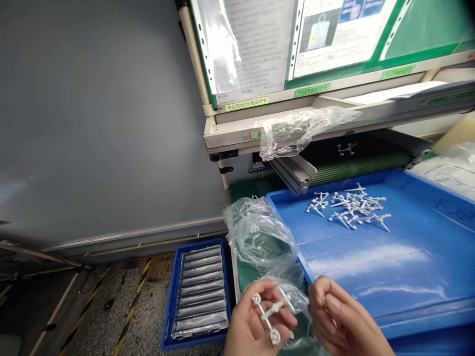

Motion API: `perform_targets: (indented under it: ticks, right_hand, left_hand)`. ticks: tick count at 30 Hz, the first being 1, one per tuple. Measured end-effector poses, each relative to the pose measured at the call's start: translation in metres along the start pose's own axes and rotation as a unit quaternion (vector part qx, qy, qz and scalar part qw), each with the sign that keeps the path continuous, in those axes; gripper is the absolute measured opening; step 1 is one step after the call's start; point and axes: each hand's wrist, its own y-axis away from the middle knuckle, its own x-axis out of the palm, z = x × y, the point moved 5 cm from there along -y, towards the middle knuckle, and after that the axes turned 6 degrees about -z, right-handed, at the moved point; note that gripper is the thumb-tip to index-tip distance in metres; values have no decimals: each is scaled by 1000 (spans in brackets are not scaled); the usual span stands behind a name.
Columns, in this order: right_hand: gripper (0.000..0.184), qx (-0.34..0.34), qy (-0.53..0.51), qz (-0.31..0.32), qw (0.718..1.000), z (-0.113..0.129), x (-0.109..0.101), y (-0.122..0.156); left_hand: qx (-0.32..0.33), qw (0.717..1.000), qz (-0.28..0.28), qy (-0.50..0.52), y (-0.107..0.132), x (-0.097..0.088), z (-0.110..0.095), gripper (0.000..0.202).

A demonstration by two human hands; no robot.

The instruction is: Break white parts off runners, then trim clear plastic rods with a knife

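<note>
From the head view, the left hand (256,321) is at the bottom of the frame, right of centre, its fingers curled and clamped on a small white plastic branched piece with round ends (275,307). The piece lies across the palm side of those fingers, one round end towards the upper left and another towards the bottom. The right hand (343,314) is just to the right of the piece and apart from it, its fingers bent together; whether they pinch anything I cannot tell.

Just above the hands, crumpled clear plastic bags (260,232) lie over a green bench (245,272). A shallow blue plastic tray (334,252) fills the right of the frame, a loose pile of similar white pieces (352,205) towards its far side. Another such piece (347,149) lies on a dark green belt (349,170) beyond the tray. At lower centre, a blue plastic crate (196,342) holds rows of silvery wrapped bundles (202,291).
</note>
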Motion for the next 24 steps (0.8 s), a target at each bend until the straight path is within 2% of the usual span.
perform_targets:
  ticks: [1, 2, 4, 5, 8, 10, 14, 16, 18, 21, 24]
  right_hand:
    - [23, 34, -22, -3, 999, -1, -2, -6]
    - [18, 46, 4, -2, 999, 0, -3, -12]
    - [10, 43, 151, 18, 987, 5, -1, -27]
    - [9, 38, 237, 34, 970, 6, 2, -34]
    - [20, 26, 415, 69, 907, 6, 15, -61]
    - [23, 11, 499, 56, 865, 3, 22, -81]
    - [20, -25, 678, -7, 735, -4, 35, -114]
    - [25, -35, 739, -23, 672, -6, 40, -122]
    - [28, -47, 782, -28, 621, -6, 44, -126]
    - [28, -71, 821, -19, 567, -5, 46, -131]
    - [29, -98, 838, 1, 537, -6, 47, -139]
  left_hand:
    - [21, 999, -27, -29, -1, -6, -1, 38]
    - [43, 996, -51, -58, -2, -12, -2, 31]
    - [84, 987, -79, -112, -4, -23, -4, 23]
    - [97, 983, -88, -133, -4, -27, -4, 22]
    - [105, 974, -114, -164, -6, -38, -3, 21]
    - [105, 971, -129, -172, -7, -43, -2, 21]
    - [98, 966, -146, -192, -9, -48, -2, 21]
    - [100, 964, -147, -199, -8, -48, -4, 21]
    - [113, 963, -140, -199, -7, -47, -6, 20]
    - [133, 965, -121, -193, -5, -43, -9, 18]
    - [144, 964, -110, -193, -5, -41, -9, 16]
